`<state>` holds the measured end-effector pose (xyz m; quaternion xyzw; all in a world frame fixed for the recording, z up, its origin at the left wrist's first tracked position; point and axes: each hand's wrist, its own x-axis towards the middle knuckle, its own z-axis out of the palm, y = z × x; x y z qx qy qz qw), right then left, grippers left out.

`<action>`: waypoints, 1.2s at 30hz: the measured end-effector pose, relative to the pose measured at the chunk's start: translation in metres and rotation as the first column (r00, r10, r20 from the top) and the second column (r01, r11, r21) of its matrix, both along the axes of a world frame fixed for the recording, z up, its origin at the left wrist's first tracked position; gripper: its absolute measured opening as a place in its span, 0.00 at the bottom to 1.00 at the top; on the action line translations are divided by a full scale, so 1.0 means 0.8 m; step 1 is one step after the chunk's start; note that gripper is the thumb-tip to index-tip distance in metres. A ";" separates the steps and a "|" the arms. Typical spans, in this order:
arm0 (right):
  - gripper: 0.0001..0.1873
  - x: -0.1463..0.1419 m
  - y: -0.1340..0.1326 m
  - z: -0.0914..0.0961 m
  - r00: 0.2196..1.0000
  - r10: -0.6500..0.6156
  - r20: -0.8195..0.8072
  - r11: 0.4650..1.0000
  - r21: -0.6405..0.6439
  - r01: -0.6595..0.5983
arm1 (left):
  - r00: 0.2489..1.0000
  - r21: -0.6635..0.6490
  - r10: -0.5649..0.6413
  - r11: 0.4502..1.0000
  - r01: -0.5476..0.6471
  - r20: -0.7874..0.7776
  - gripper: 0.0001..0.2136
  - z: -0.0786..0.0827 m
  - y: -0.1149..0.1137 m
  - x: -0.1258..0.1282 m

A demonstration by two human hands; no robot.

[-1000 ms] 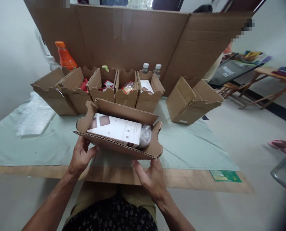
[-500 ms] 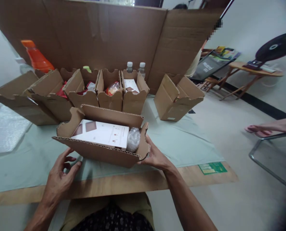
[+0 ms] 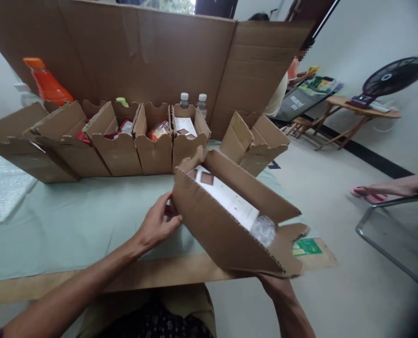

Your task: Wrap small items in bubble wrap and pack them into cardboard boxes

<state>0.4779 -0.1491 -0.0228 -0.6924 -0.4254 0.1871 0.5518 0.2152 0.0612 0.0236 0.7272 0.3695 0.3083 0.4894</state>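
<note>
An open-topped cardboard box (image 3: 212, 220) is tilted between my hands above the table's front edge, its right end toward me. Inside lie a white carton (image 3: 226, 195) with brown squares printed on it and a bubble-wrapped item (image 3: 264, 230) at the right end. My left hand (image 3: 157, 225) grips the box's left end, fingers at the end wall and thumb on the near side. Under the near right corner, my right hand (image 3: 275, 286) holds the box from below; its fingers are hidden by the cardboard.
Several open cardboard bins (image 3: 155, 155) line the table's back, holding packets and a white carton; another bin (image 3: 261, 141) stands apart on the right. Behind are an orange-capped bottle (image 3: 49, 82), two clear bottles and a tall cardboard screen (image 3: 152, 51). Bubble wrap (image 3: 4, 188) lies left. People sit beyond.
The box has moved right and swung round, its right end coming toward me. My left hand has gone from apart to gripping its left end; my right hand has shifted underneath.
</note>
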 end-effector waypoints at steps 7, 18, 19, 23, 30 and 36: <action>0.28 0.029 0.018 -0.006 0.983 -0.175 -0.054 0.975 0.129 0.180 | 0.999 0.063 -0.052 0.997 0.051 0.015 0.27 -0.010 0.049 0.121; 0.29 0.021 0.049 -0.015 0.985 -0.155 -0.075 0.979 0.122 0.163 | 0.949 0.127 -0.262 0.962 0.242 0.175 0.41 -0.075 0.011 0.135; 0.28 0.022 0.050 -0.015 0.985 -0.157 -0.066 0.980 0.115 0.164 | 0.947 0.142 -0.277 0.956 0.256 0.160 0.42 -0.075 0.010 0.134; 0.25 0.020 0.065 -0.004 0.984 -0.177 -0.032 0.977 0.113 0.180 | 0.932 0.216 -0.343 0.925 0.314 0.115 0.44 -0.071 0.012 0.132; 0.27 0.029 0.101 0.025 0.969 -0.165 0.183 0.984 -0.038 0.174 | 0.926 0.254 -0.353 0.915 0.312 0.134 0.44 -0.071 0.017 0.131; 0.32 0.056 0.156 0.038 0.873 -0.189 0.450 0.949 -0.145 0.280 | 0.932 0.193 -0.341 0.929 0.315 0.124 0.43 -0.076 0.017 0.130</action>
